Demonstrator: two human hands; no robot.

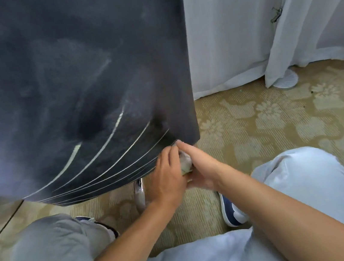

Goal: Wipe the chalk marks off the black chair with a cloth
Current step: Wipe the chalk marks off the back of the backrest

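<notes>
Black chair streaked with chalk marks, left hand and right hand together gripping a bunched cloth at its lower corner

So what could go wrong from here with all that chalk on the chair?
1. The cloth is bunched small between the left hand and right hand, so little fabric may meet the chair; the crisp chalk lines could just smear into haze like the upper panel's.
2. Both hands work at the panel's lower right corner, so fingers might rub chalk about.
3. Loosened chalk may fall onto the carpet.
</notes>
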